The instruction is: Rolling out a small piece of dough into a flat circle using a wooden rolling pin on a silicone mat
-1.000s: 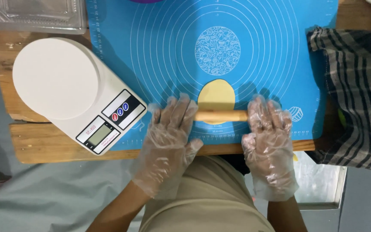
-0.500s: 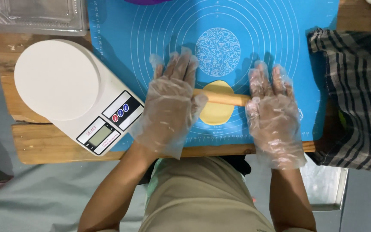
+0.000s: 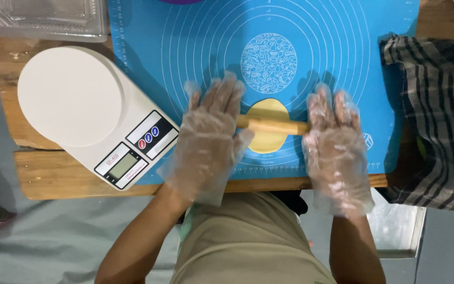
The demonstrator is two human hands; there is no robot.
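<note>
Wooden table (image 3: 53, 181) over grey floor (image 3: 43, 236)

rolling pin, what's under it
A yellow dough piece lies under the rolling pin, on the blue mat. The pin's ends are covered by the left hand and right hand.

The mat (image 3: 342, 52) is bright blue with white concentric rings and a white patterned disc at its centre. The dough (image 3: 267, 110) is pale yellow, the pin (image 3: 273, 126) light tan. The scale (image 3: 80, 105) is white (red and blue buttons). The cloth (image 3: 437, 131) is dark plaid.
</note>
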